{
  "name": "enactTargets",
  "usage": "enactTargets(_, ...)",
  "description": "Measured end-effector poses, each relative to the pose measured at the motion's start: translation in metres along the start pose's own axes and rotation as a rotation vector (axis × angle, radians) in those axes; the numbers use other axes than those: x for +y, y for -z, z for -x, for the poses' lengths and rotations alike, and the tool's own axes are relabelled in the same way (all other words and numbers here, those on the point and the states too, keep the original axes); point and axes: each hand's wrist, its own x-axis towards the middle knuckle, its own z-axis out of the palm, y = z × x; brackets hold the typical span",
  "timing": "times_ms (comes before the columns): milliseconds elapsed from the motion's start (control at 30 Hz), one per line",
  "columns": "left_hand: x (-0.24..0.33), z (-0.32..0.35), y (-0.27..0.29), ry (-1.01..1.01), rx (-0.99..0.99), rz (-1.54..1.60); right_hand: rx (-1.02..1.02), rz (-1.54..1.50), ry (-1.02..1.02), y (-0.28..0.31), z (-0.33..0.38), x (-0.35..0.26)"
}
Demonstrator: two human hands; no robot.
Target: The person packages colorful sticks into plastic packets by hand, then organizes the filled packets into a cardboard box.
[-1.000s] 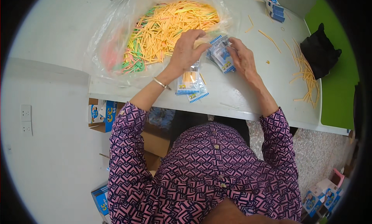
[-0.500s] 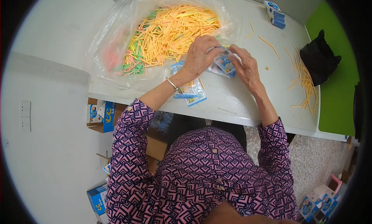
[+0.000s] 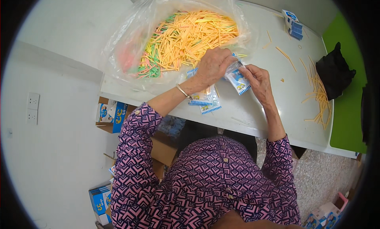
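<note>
Between my hands is a small clear plastic packet [image 3: 239, 81] with blue-and-white striped edges and a printed picture, held tilted just above the table. My right hand [image 3: 259, 81] pinches its right side between thumb and fingers. My left hand [image 3: 213, 66] is closed at the packet's upper left edge; its fingertips are partly hidden. Below my left wrist, several similar packets [image 3: 209, 106] lie overlapping on the table, with pale yellow sticks showing in them. Just beyond my left hand, a large clear plastic bag [image 3: 118, 76] lies open, full of thin yellow, green and pink sticks [image 3: 190, 37].
Loose yellow sticks [image 3: 318, 98] lie at the table's right side beside a black cloth bundle [image 3: 335, 72]. A stack of blue-and-white packets [image 3: 293, 27] sits at the far right. Printed cartons [image 3: 118, 117] stand below the white table [image 3: 273, 106] on the left.
My hands have turned the packet so its printed front shows more, and my right hand has shifted along its side. The whole view has moved slightly.
</note>
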Motion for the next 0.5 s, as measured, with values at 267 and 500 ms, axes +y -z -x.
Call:
enactTargets(267,-0.100,-0.007,0.051,-0.013,-0.155,-0.682,0.058,0.008,-0.019,0.003,-0.004,0.020)
enactTargets(500,-0.103,-0.017,0.026,-0.089,-0.225,-0.937,0.083,0.002,-0.030,0.006,-0.006,0.026)
